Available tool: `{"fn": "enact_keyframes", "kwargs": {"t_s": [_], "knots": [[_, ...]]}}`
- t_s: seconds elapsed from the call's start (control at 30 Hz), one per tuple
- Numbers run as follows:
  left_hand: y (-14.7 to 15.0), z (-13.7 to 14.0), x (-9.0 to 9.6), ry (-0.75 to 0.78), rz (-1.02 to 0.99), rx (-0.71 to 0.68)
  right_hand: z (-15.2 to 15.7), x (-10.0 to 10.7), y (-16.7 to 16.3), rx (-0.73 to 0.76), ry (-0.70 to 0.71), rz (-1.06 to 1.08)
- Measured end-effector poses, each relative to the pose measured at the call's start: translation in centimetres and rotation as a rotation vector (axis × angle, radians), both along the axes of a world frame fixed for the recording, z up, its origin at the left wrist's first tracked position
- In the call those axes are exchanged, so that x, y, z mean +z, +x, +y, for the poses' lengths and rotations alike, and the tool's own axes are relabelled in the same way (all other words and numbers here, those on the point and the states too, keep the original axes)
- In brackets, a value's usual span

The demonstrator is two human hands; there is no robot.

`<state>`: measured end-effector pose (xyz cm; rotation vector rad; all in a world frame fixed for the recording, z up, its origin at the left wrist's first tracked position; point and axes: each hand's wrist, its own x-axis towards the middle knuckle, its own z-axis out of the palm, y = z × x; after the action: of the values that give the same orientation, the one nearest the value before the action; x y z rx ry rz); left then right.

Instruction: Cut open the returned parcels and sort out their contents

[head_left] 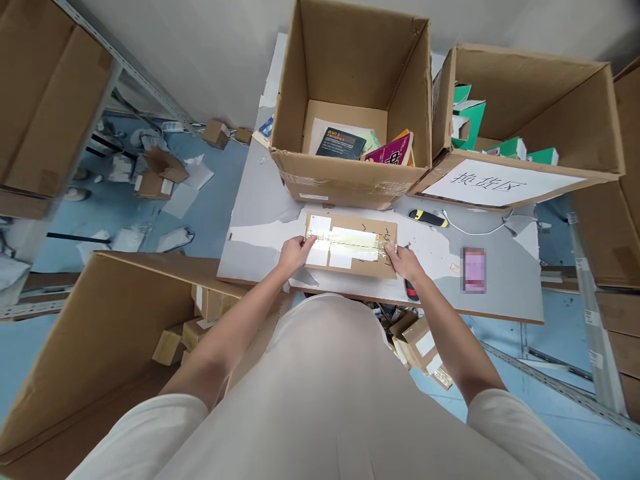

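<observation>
A taped cardboard box (350,263) with white labels and dark pen marks lies near the front edge of the table, long side across. Its left end is gripped by my left hand (296,253), thumb on top. My right hand (404,261) grips the opposite end, thumb pressed on the tape. Fingers beneath the box are hidden on both sides. Just under my right wrist is a red and black tool (411,290), partly covered. Behind the box, a yellow and black utility knife (429,217) rests on the table.
Two large open cartons stand at the back: one (345,175) with books (341,143), one (440,157) with green boxes (470,123). A pixelated pink item (474,270) and a white cable (475,231) lie right. A big carton (100,320) holding small boxes stands lower left.
</observation>
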<state>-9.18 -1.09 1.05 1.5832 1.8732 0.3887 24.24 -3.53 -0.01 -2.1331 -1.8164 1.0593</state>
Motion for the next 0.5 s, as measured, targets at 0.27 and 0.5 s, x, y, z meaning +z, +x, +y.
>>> {"fn": "enact_keyframes", "kwargs": {"t_s": [0.27,0.5], "knots": [[0.2,-0.7,0.6,-0.056,0.011,0.023,-5.7,-5.2,3.9,-0.347,-0.083,-0.2],[0.2,-4.7,0.4,0.32,0.004,-0.093,-7.3,-6.5,5.3,-0.347,-0.031,-0.1]]}}
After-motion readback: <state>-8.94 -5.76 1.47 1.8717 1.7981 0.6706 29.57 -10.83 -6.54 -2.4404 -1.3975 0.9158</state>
